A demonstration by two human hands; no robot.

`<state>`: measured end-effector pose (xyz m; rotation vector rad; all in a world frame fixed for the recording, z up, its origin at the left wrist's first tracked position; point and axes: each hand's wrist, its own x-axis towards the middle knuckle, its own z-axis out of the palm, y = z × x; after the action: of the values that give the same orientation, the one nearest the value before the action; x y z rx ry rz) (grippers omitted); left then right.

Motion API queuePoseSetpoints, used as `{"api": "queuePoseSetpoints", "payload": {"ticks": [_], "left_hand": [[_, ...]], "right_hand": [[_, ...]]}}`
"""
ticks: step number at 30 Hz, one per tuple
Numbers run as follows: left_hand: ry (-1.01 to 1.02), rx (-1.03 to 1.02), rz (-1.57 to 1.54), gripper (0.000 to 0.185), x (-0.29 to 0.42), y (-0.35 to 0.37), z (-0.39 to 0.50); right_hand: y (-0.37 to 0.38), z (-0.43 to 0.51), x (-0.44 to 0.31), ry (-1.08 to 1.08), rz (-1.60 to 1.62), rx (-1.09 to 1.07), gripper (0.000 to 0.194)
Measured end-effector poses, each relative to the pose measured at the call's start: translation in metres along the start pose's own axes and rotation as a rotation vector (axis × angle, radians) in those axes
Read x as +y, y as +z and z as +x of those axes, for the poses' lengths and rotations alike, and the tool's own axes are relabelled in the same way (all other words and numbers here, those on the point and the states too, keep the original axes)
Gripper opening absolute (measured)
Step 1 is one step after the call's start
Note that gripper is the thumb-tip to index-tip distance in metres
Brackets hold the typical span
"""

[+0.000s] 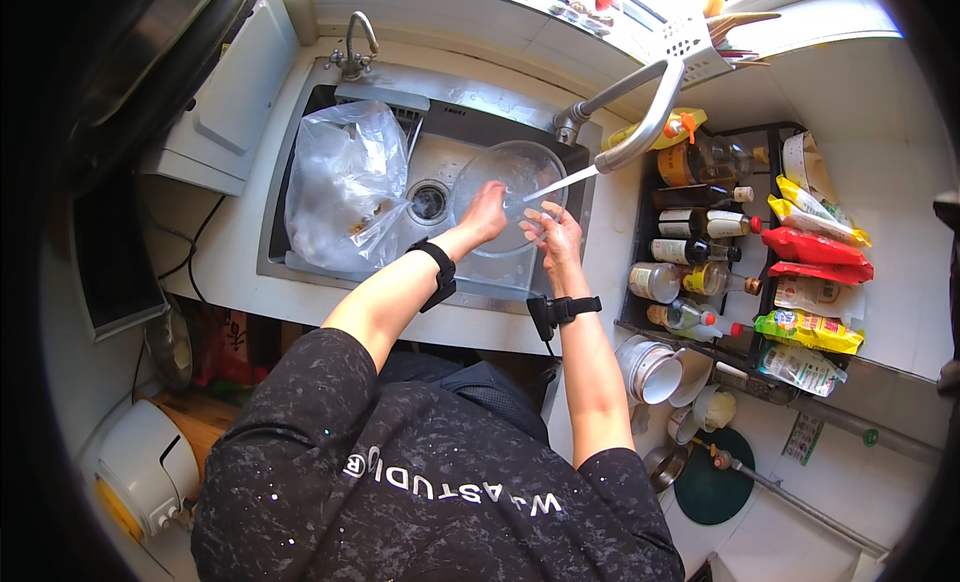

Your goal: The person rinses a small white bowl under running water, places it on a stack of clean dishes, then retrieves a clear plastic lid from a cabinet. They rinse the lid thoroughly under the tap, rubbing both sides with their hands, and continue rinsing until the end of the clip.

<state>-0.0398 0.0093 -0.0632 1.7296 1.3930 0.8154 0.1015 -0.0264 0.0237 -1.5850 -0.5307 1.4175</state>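
A clear round bowl (475, 169) sits in the stainless steel sink (442, 148), and water (559, 183) runs from the large faucet (637, 150) into it. Over the middle of the bowl is my left hand (487, 210), fingers bent down near the stream; whether they grip anything is hidden. My right hand (559, 240) is palm up at the bowl's right side, fingers curled by the clear rim. Glare and transparency obscure whether it grips the rim. Left of the drain (429, 201), a clear plastic bag (337, 184) with hard-to-make-out contents fills that side of the sink.
A small curved tap (356, 45) stands at the back left. Right of the sink, a black rack (772, 128) holds several bottles and packets. A perforated utensil holder (694, 49) hangs behind the faucet. A white appliance (232, 94) stands to the left.
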Motion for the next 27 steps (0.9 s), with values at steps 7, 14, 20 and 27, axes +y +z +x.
{"api": "queuePoseSetpoints", "payload": {"ticks": [7, 14, 20, 27], "left_hand": [[-0.246, -0.02, 0.061, 0.038, 0.004, -0.014, -0.012], [-0.713, -0.092, -0.915, 0.083, 0.063, -0.038, 0.017], [-0.817, -0.127, -1.106, 0.038, 0.05, -0.039, 0.025], [-0.766, -0.08, -1.252, 0.024, 0.038, -0.017, 0.028]], "right_hand": [[0.013, 0.016, -0.002, 0.022, -0.074, -0.024, 0.021], [0.047, -0.005, -0.009, -0.59, -1.154, 0.153, 0.024], [0.042, -0.028, -0.003, -0.684, -1.199, 0.076, 0.029], [0.014, 0.043, -0.025, 0.058, -0.015, -0.187, 0.025]]}}
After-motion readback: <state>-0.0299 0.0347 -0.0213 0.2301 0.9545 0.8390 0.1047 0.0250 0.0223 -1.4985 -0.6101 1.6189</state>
